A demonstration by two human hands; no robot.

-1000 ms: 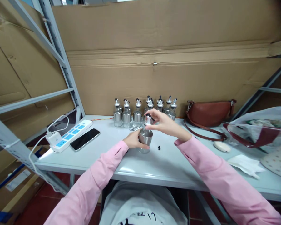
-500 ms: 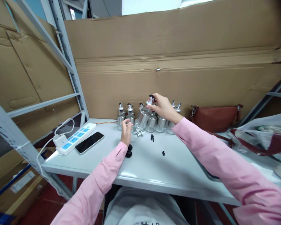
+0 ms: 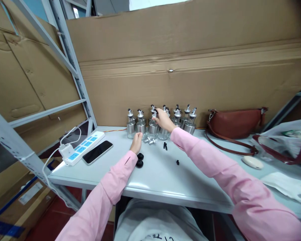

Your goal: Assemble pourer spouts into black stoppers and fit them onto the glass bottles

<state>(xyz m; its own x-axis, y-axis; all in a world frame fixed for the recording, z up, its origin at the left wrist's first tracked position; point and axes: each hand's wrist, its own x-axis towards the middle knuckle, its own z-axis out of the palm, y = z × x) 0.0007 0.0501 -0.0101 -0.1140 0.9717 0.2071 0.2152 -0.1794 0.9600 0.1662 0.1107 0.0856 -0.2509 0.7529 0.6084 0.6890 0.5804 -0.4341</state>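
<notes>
My right hand [image 3: 164,119] closes around the silver pourer top of a glass oil bottle [image 3: 153,128], which stands upright in the row with a steel band around its body. My left hand [image 3: 136,143] is low over the table in front of another oil bottle [image 3: 141,128], fingers up and loosely bent, with nothing visible in it. Just right of it lie several silver pourer spouts [image 3: 149,140]. Two black round caps [image 3: 139,163] rest by my left wrist. Small black pieces [image 3: 165,146] and a tiny black part [image 3: 177,162] lie farther right.
More oil bottles [image 3: 190,127] line the back by the cardboard wall [image 3: 190,83]. To the left are a power strip [image 3: 84,147] and a phone [image 3: 97,152]. A brown handbag [image 3: 237,125], a white oval object [image 3: 252,162], and a tissue [image 3: 283,184] are on the right.
The bottle that was tilted and raised in my right hand now stands upright in the row. My right hand has moved down and left; my left hand's fingers have drawn closer together.
</notes>
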